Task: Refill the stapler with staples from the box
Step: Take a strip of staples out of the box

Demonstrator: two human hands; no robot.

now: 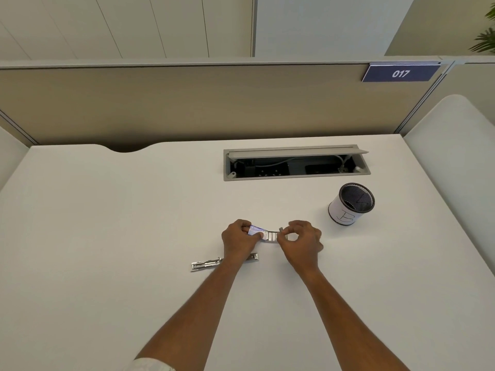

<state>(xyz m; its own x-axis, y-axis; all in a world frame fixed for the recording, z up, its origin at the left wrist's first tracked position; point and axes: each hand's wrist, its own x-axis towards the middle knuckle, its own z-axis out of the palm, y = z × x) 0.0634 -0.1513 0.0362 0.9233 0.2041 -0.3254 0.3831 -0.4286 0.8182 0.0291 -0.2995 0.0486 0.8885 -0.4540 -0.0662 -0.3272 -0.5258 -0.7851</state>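
We see stapler (206,264) lying open on the surface (107,236), partly under the left forearm. Left grip (238,241) curled around the box (254,229), tray (271,236) slid out rightward; right grip (302,238) pinches the tray end. Cup (351,203) further right, apart.

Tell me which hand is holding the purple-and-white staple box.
The left hand grips the staple box; the right hand instead pinches at the end of its pulled-out inner tray.

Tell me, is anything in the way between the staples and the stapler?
Only the person's own left wrist, which crosses over the middle of the open stapler. The left hand holds the staple box, the right hand pinches its tray.
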